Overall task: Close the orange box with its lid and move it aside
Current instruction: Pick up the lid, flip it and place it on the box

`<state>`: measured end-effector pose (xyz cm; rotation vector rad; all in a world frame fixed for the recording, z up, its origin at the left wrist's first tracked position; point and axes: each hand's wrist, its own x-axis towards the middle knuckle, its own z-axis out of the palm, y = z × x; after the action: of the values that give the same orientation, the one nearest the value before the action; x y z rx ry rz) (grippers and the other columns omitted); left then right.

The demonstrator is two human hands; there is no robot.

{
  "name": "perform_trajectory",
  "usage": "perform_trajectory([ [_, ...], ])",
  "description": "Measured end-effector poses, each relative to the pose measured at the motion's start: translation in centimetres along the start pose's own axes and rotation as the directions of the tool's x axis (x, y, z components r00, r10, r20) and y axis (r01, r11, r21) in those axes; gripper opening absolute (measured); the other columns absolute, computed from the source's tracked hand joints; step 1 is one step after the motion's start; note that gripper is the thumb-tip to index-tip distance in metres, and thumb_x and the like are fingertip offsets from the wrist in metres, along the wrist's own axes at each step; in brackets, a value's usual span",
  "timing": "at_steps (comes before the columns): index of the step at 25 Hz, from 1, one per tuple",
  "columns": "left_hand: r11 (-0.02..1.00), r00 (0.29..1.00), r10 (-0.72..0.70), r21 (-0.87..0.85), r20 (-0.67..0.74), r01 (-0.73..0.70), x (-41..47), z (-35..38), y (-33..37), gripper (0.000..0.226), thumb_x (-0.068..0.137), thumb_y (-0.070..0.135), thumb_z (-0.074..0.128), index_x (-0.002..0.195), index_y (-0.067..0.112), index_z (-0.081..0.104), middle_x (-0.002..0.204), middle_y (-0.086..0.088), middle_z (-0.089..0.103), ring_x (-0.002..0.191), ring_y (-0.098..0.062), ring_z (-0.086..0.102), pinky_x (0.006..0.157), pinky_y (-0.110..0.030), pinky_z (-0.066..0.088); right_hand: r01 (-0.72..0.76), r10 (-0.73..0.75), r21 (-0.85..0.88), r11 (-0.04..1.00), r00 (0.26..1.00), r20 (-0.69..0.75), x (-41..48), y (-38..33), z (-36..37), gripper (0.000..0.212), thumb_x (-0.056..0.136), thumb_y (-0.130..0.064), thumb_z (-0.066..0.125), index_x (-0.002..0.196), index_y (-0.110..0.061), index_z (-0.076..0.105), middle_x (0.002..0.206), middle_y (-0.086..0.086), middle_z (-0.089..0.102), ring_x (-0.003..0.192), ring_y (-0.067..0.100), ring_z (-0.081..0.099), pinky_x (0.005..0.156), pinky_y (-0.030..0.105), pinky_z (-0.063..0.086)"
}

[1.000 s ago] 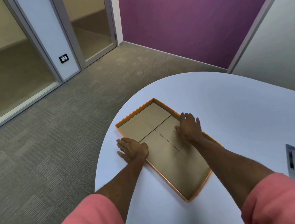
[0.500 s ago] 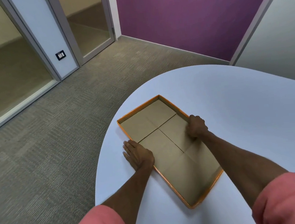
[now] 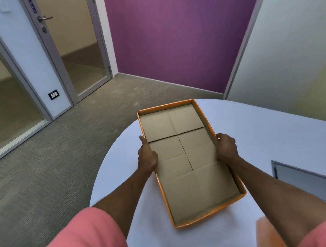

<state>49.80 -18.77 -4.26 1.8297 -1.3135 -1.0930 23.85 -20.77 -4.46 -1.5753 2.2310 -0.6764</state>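
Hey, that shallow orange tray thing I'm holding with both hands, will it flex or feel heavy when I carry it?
The orange tray is probably light: thin cardboard walls, nothing inside. It may twist a little, since its floor is folded flaps with an open seam. With the left hand and right hand on opposite long sides, it should stay level.

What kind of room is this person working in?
Probably an office or meeting room: grey carpet, a glass door in a metal frame, and a rounded white table bearing the orange box.
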Motion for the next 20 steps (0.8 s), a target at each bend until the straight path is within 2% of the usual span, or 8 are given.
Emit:
perform_trajectory([
  [2, 0.996, 0.995, 0.089, -0.019, 0.034, -0.089, -2.0, 0.3, 2.7, 0.071, 0.095, -0.001, 0.035, 0.155, 0.015, 0.0, 0.148, -0.014, 0.04, 0.131, -0.033, 0.044, 0.105, -0.04, 0.041, -0.035, 0.041, 0.086, 0.996, 0.997, -0.062, -2.0, 1.3, -4.1, 0.031, 0.089, -0.006, 0.054, 0.119, -0.003, 0.061, 0.108, 0.018, 0.068, 0.097, 0.035, 0.063, 0.085, 0.042, 0.053],
  [4, 0.983, 0.984, 0.179, -0.041, 0.001, -0.179, -3.9, 0.9, 4.7, 0.059, 0.095, -0.001, 0.036, 0.152, 0.009, 0.023, 0.145, -0.012, 0.045, 0.134, -0.032, 0.044, 0.106, -0.038, 0.04, -0.008, 0.019, 0.136, 0.991, 0.997, -0.079, -4.1, 2.5, -7.6, 0.034, 0.089, -0.013, 0.061, 0.121, -0.003, 0.061, 0.106, 0.019, 0.069, 0.091, 0.031, 0.063, 0.085, 0.041, 0.053],
  [7, 0.959, 0.967, 0.251, -0.128, -0.043, -0.255, -8.2, 2.8, 8.2, 0.044, 0.093, 0.003, 0.04, 0.135, 0.009, 0.052, 0.131, -0.011, 0.06, 0.124, -0.03, 0.053, 0.099, -0.037, 0.044, -0.007, 0.025, 0.194, 0.981, 0.995, -0.092, -7.9, 5.1, -13.3, 0.04, 0.089, -0.017, 0.064, 0.125, 0.0, 0.06, 0.109, 0.02, 0.069, 0.098, 0.034, 0.065, 0.085, 0.038, 0.051],
  [10, 0.944, 0.965, 0.261, -0.216, 0.021, -0.251, -12.8, 5.1, 11.1, 0.043, 0.096, 0.006, 0.044, 0.138, 0.011, 0.051, 0.134, -0.01, 0.059, 0.122, -0.029, 0.054, 0.097, -0.036, 0.046, -0.068, 0.097, 0.234, 0.97, 0.988, -0.117, -11.4, 8.6, -18.3, 0.043, 0.086, -0.014, 0.067, 0.127, -0.002, 0.059, 0.11, 0.021, 0.069, 0.102, 0.035, 0.063, 0.089, 0.043, 0.052],
  [13, 0.931, 0.954, 0.278, -0.278, 0.116, -0.237, -16.6, 7.2, 12.6, 0.05, 0.093, 0.007, 0.049, 0.142, 0.016, 0.046, 0.136, -0.008, 0.058, 0.122, -0.027, 0.055, 0.093, -0.038, 0.05, -0.086, 0.126, 0.253, 0.964, 0.981, -0.146, -14.8, 11.8, -22.4, 0.039, 0.085, -0.008, 0.066, 0.123, -0.002, 0.062, 0.102, 0.021, 0.069, 0.092, 0.032, 0.061, 0.087, 0.046, 0.052],
  [16, 0.931, 0.92, 0.287, -0.305, 0.267, -0.202, -20.5, 9.4, 13.4, 0.062, 0.091, 0.002, 0.052, 0.148, 0.022, 0.036, 0.134, -0.009, 0.057, 0.117, -0.03, 0.056, 0.072, -0.037, 0.056, -0.124, 0.173, 0.269, 0.955, 0.971, -0.166, -18.3, 15.5, -25.6, 0.039, 0.085, 0.002, 0.062, 0.123, -0.001, 0.062, 0.098, 0.018, 0.069, 0.09, 0.029, 0.061, 0.086, 0.045, 0.054],
  [18, 0.926, 0.897, 0.296, -0.33, 0.329, -0.185, -23.3, 10.7, 14.1, 0.063, 0.093, 0.001, 0.049, 0.149, 0.022, 0.032, 0.116, -0.011, 0.062, 0.099, -0.028, 0.061, 0.062, -0.033, 0.055, -0.188, 0.24, 0.276, 0.943, 0.957, -0.166, -20.4, 18.3, -27.0, 0.045, 0.084, 0.009, 0.057, 0.127, -0.002, 0.059, 0.105, 0.019, 0.069, 0.098, 0.033, 0.063, 0.089, 0.043, 0.055],
  [20, 0.918, 0.898, 0.316, -0.339, 0.306, -0.207, -25.5, 11.6, 14.8, 0.059, 0.093, 0.002, 0.05, 0.148, 0.019, 0.035, 0.097, -0.008, 0.062, 0.085, -0.022, 0.061, 0.06, -0.031, 0.054, -0.228, 0.28, 0.301, 0.926, 0.949, -0.143, -22.2, 20.4, -27.7, 0.049, 0.083, 0.012, 0.055, 0.131, -0.001, 0.056, 0.114, 0.021, 0.067, 0.108, 0.034, 0.062, 0.094, 0.042, 0.053],
])
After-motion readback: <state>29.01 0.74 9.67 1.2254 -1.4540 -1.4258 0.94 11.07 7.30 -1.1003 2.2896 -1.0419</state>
